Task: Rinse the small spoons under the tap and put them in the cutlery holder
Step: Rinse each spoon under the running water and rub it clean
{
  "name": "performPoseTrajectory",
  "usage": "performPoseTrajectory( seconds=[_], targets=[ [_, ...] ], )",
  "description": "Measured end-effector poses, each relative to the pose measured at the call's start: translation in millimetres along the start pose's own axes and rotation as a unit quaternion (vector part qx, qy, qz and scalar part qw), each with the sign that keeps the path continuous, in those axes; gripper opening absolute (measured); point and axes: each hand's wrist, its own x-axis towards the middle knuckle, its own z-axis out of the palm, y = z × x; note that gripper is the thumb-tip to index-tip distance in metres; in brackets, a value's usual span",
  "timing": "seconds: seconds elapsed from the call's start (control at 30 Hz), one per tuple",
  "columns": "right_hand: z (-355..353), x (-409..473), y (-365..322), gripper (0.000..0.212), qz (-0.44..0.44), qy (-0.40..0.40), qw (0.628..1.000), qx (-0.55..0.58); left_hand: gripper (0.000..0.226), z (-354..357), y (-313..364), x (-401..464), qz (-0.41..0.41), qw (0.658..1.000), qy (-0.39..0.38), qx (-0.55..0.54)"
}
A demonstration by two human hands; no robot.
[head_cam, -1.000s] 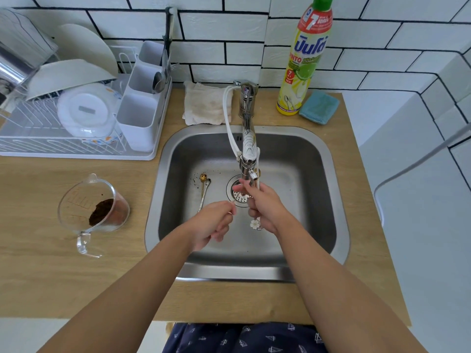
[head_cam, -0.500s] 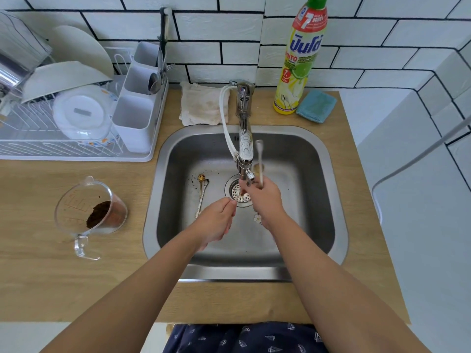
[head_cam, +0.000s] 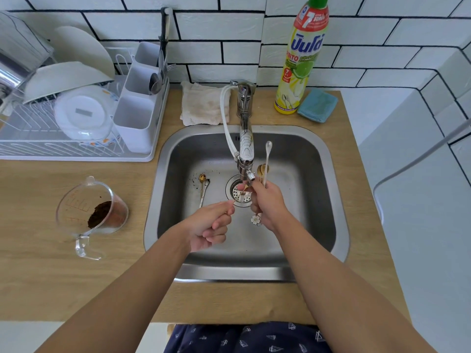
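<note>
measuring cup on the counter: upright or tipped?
Tipped. The measuring cup lies on its side on the counter, brown grounds pooled against its lower wall.

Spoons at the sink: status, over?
Right hand grips two spoons upright beside tap. Left hand pinches another. Two spoons in sink unrinsed. Nothing blocking.

White brick-pattern tile wall (head_cam: 229, 54) with dark grout behind a light wooden counter (head_cam: 38, 250), daylight soft and even
</note>
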Motion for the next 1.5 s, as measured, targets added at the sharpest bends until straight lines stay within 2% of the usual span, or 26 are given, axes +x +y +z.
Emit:
performPoseTrajectory(
  seconds=[0.07, 0.1, 0.13, 0.17, 0.23, 0.3, 0.37, 0.5, 0.57, 0.7, 0.87, 0.9, 0.97, 1.03, 1.07, 1.1, 1.17, 1.2, 1.23, 1.4, 1.5],
  targets=[
    [-1.9, -4.2, 1.5, 0.015, 0.003, -0.061, 0.998, 0.021, 0.028, -1.7, 0.8, -1.3, -0.028, 0.991, -0.047, -0.126],
    [-2.3, -6.1, 1.8, 0.009, -0.006, -0.074, 0.997, 0.019, 0.027, -1.8, 0.5, -2.0, -0.037, 0.985, -0.062, -0.155],
    [-2.1, -7.0, 2.6, 0.011, -0.015, -0.069, 0.997, 0.015, 0.028, -1.4, -0.6, -2.1, -0.039, 0.986, -0.063, -0.150],
    [-1.8, -6.2, 3.5, 0.021, -0.019, -0.049, 0.999, 0.008, 0.031, -0.7, -1.9, -2.2, -0.036, 0.991, -0.051, -0.115],
    [-0.4, -3.8, 2.5, 0.023, -0.016, 0.008, 1.000, -0.005, 0.032, 0.5, -4.2, -2.9, -0.007, 0.999, -0.002, 0.045],
    [-1.2, 0.5, 2.5, 0.019, -0.005, 0.055, 0.998, -0.017, 0.034, 1.1, -6.4, -4.2, 0.038, 0.973, 0.047, 0.221],
    [-0.7, 1.0, 4.8, 0.023, 0.007, 0.052, 0.998, -0.028, 0.034, 1.9, -7.8, -1.7, 0.085, 0.952, 0.082, 0.284],
    [8.3, -7.5, 11.7, 0.020, 0.043, -0.040, 0.997, -0.049, 0.031, 11.5, -4.1, 11.1, 0.141, 0.945, 0.137, 0.262],
    [10.0, -5.7, 6.7, 0.015, 0.044, -0.025, 0.998, -0.033, 0.025, 17.4, -1.5, 18.0, 0.142, 0.949, 0.135, 0.247],
    [2.5, 0.3, -8.5, 0.017, 0.019, 0.014, 0.997, 0.076, 0.020, 18.1, -3.0, 21.5, 0.139, 0.968, 0.093, 0.188],
    [5.0, -4.5, -2.6, 0.017, 0.046, -0.003, 0.996, 0.076, 0.007, 31.0, -11.7, 30.2, 0.129, 0.962, 0.072, 0.231],
    [5.3, -4.8, -1.9, 0.020, 0.047, 0.000, 0.996, 0.074, 0.007, 32.6, -13.0, 32.9, 0.122, 0.963, 0.079, 0.228],
    [2.4, -4.8, -1.8, 0.028, 0.034, 0.013, 0.995, 0.093, 0.022, 27.5, -12.8, 36.8, 0.104, 0.967, 0.084, 0.216],
    [-2.9, -5.9, -2.6, 0.034, 0.018, 0.035, 0.993, 0.109, 0.033, 14.7, -9.5, 37.3, 0.077, 0.963, 0.080, 0.247],
    [-5.5, -6.8, -3.0, 0.036, 0.014, 0.045, 0.992, 0.115, 0.036, 5.3, -7.6, 39.1, 0.067, 0.949, 0.097, 0.293],
    [-7.8, -7.7, -3.1, 0.037, 0.014, 0.052, 0.991, 0.124, 0.036, -6.5, -5.9, 42.9, 0.066, 0.919, 0.138, 0.363],
    [-11.2, -9.3, -3.4, 0.038, 0.016, 0.063, 0.989, 0.135, 0.030, -32.3, -3.6, 53.3, 0.085, 0.812, 0.255, 0.519],
    [-12.7, -10.3, -3.1, 0.037, 0.016, 0.066, 0.989, 0.134, 0.027, -44.6, -4.5, 59.1, 0.093, 0.764, 0.302, 0.563],
    [-13.6, -11.0, -2.9, 0.037, 0.017, 0.068, 0.989, 0.133, 0.028, -56.0, -6.8, 64.7, 0.093, 0.734, 0.330, 0.586],
    [-22.0, -11.2, -3.6, 0.029, 0.034, 0.065, 0.990, 0.124, 0.026, -83.4, -25.2, 81.0, 0.045, 0.687, 0.357, 0.631],
    [-27.4, -9.9, -2.4, 0.024, 0.042, 0.055, 0.991, 0.111, 0.025, -85.7, -24.6, 81.7, 0.039, 0.686, 0.366, 0.628]
  ],
)
